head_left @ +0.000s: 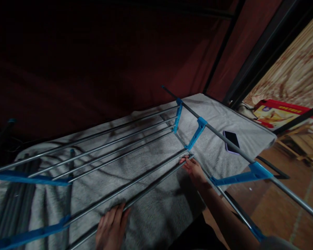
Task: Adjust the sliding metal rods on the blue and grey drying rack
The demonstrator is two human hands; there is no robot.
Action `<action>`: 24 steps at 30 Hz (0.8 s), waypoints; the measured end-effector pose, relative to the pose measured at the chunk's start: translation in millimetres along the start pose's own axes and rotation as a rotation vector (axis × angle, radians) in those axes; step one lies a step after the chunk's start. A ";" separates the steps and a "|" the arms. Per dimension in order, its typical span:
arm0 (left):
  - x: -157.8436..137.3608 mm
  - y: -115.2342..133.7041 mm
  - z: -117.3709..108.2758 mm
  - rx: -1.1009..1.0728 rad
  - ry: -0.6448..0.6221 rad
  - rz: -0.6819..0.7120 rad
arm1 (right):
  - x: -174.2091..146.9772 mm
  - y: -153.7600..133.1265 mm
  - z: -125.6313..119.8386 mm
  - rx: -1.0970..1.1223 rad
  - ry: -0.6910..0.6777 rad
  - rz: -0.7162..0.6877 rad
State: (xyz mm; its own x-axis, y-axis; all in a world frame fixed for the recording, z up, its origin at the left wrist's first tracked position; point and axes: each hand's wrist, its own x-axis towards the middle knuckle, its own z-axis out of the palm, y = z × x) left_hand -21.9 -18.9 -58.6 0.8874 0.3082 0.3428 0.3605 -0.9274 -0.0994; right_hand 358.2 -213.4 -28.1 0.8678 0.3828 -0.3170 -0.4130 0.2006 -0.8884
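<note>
A rack of grey metal tubes and blue plastic brackets (pixel 197 134) lies across a grey blanket. Several parallel tubes run from the brackets on the right to a blue bracket (pixel 33 178) on the left. In front of them is a separate-looking metal tube (pixel 151 186), nearest to my body. My left hand (pixel 111 225) is closed over this tube at the lower middle. Its far end sits in the closed fingers of my right hand (pixel 194 170), close below a blue bracket. Whether that end touches the frame I cannot tell.
On the grey blanket (pixel 214 111) to the right lies a phone (pixel 231 141). Several loose dark tubes (pixel 15 201) lie at the left. A red and yellow box (pixel 279 113) stands beyond the bed's right side, above a tiled floor (pixel 299 194). A dark red wall (pixel 106 69) rises behind.
</note>
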 end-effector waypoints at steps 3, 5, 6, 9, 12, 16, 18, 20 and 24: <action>3.3 4.5 -0.7 0.004 0.021 -0.033 | 0.3 0.4 1.5 0.020 0.003 0.028; 5.3 7.8 -0.8 0.001 0.015 -0.065 | 0.3 1.7 2.4 0.013 0.020 0.034; 6.4 9.4 -0.9 -0.002 0.023 -0.074 | 0.4 2.6 2.5 0.007 0.029 0.037; 9.5 14.0 -1.8 -0.015 0.083 -0.109 | 1.4 5.3 0.0 -0.003 0.043 0.049; 11.6 18.6 -1.8 -0.057 0.079 -0.196 | 3.4 5.3 -5.1 0.034 0.009 0.080; 12.5 25.3 -0.2 -0.091 0.051 -0.268 | 5.1 1.9 -11.2 0.084 -0.050 0.114; 13.9 29.2 -1.7 -0.073 0.037 -0.290 | 5.1 0.8 -14.1 0.092 -0.066 0.118; 17.2 33.1 -6.6 -0.079 -0.018 -0.308 | 6.1 1.0 -18.6 0.062 -0.063 0.125; 28.2 38.9 -23.1 -0.158 -0.171 -0.350 | 14.4 5.4 -35.9 -0.028 -0.082 0.149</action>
State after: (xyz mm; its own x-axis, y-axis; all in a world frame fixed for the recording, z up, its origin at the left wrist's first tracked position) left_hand 10.5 -51.2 -31.2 0.7588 0.6290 0.1691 0.6122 -0.7773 0.1448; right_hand 378.3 -239.2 -49.3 0.7716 0.4789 -0.4187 -0.5264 0.1112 -0.8429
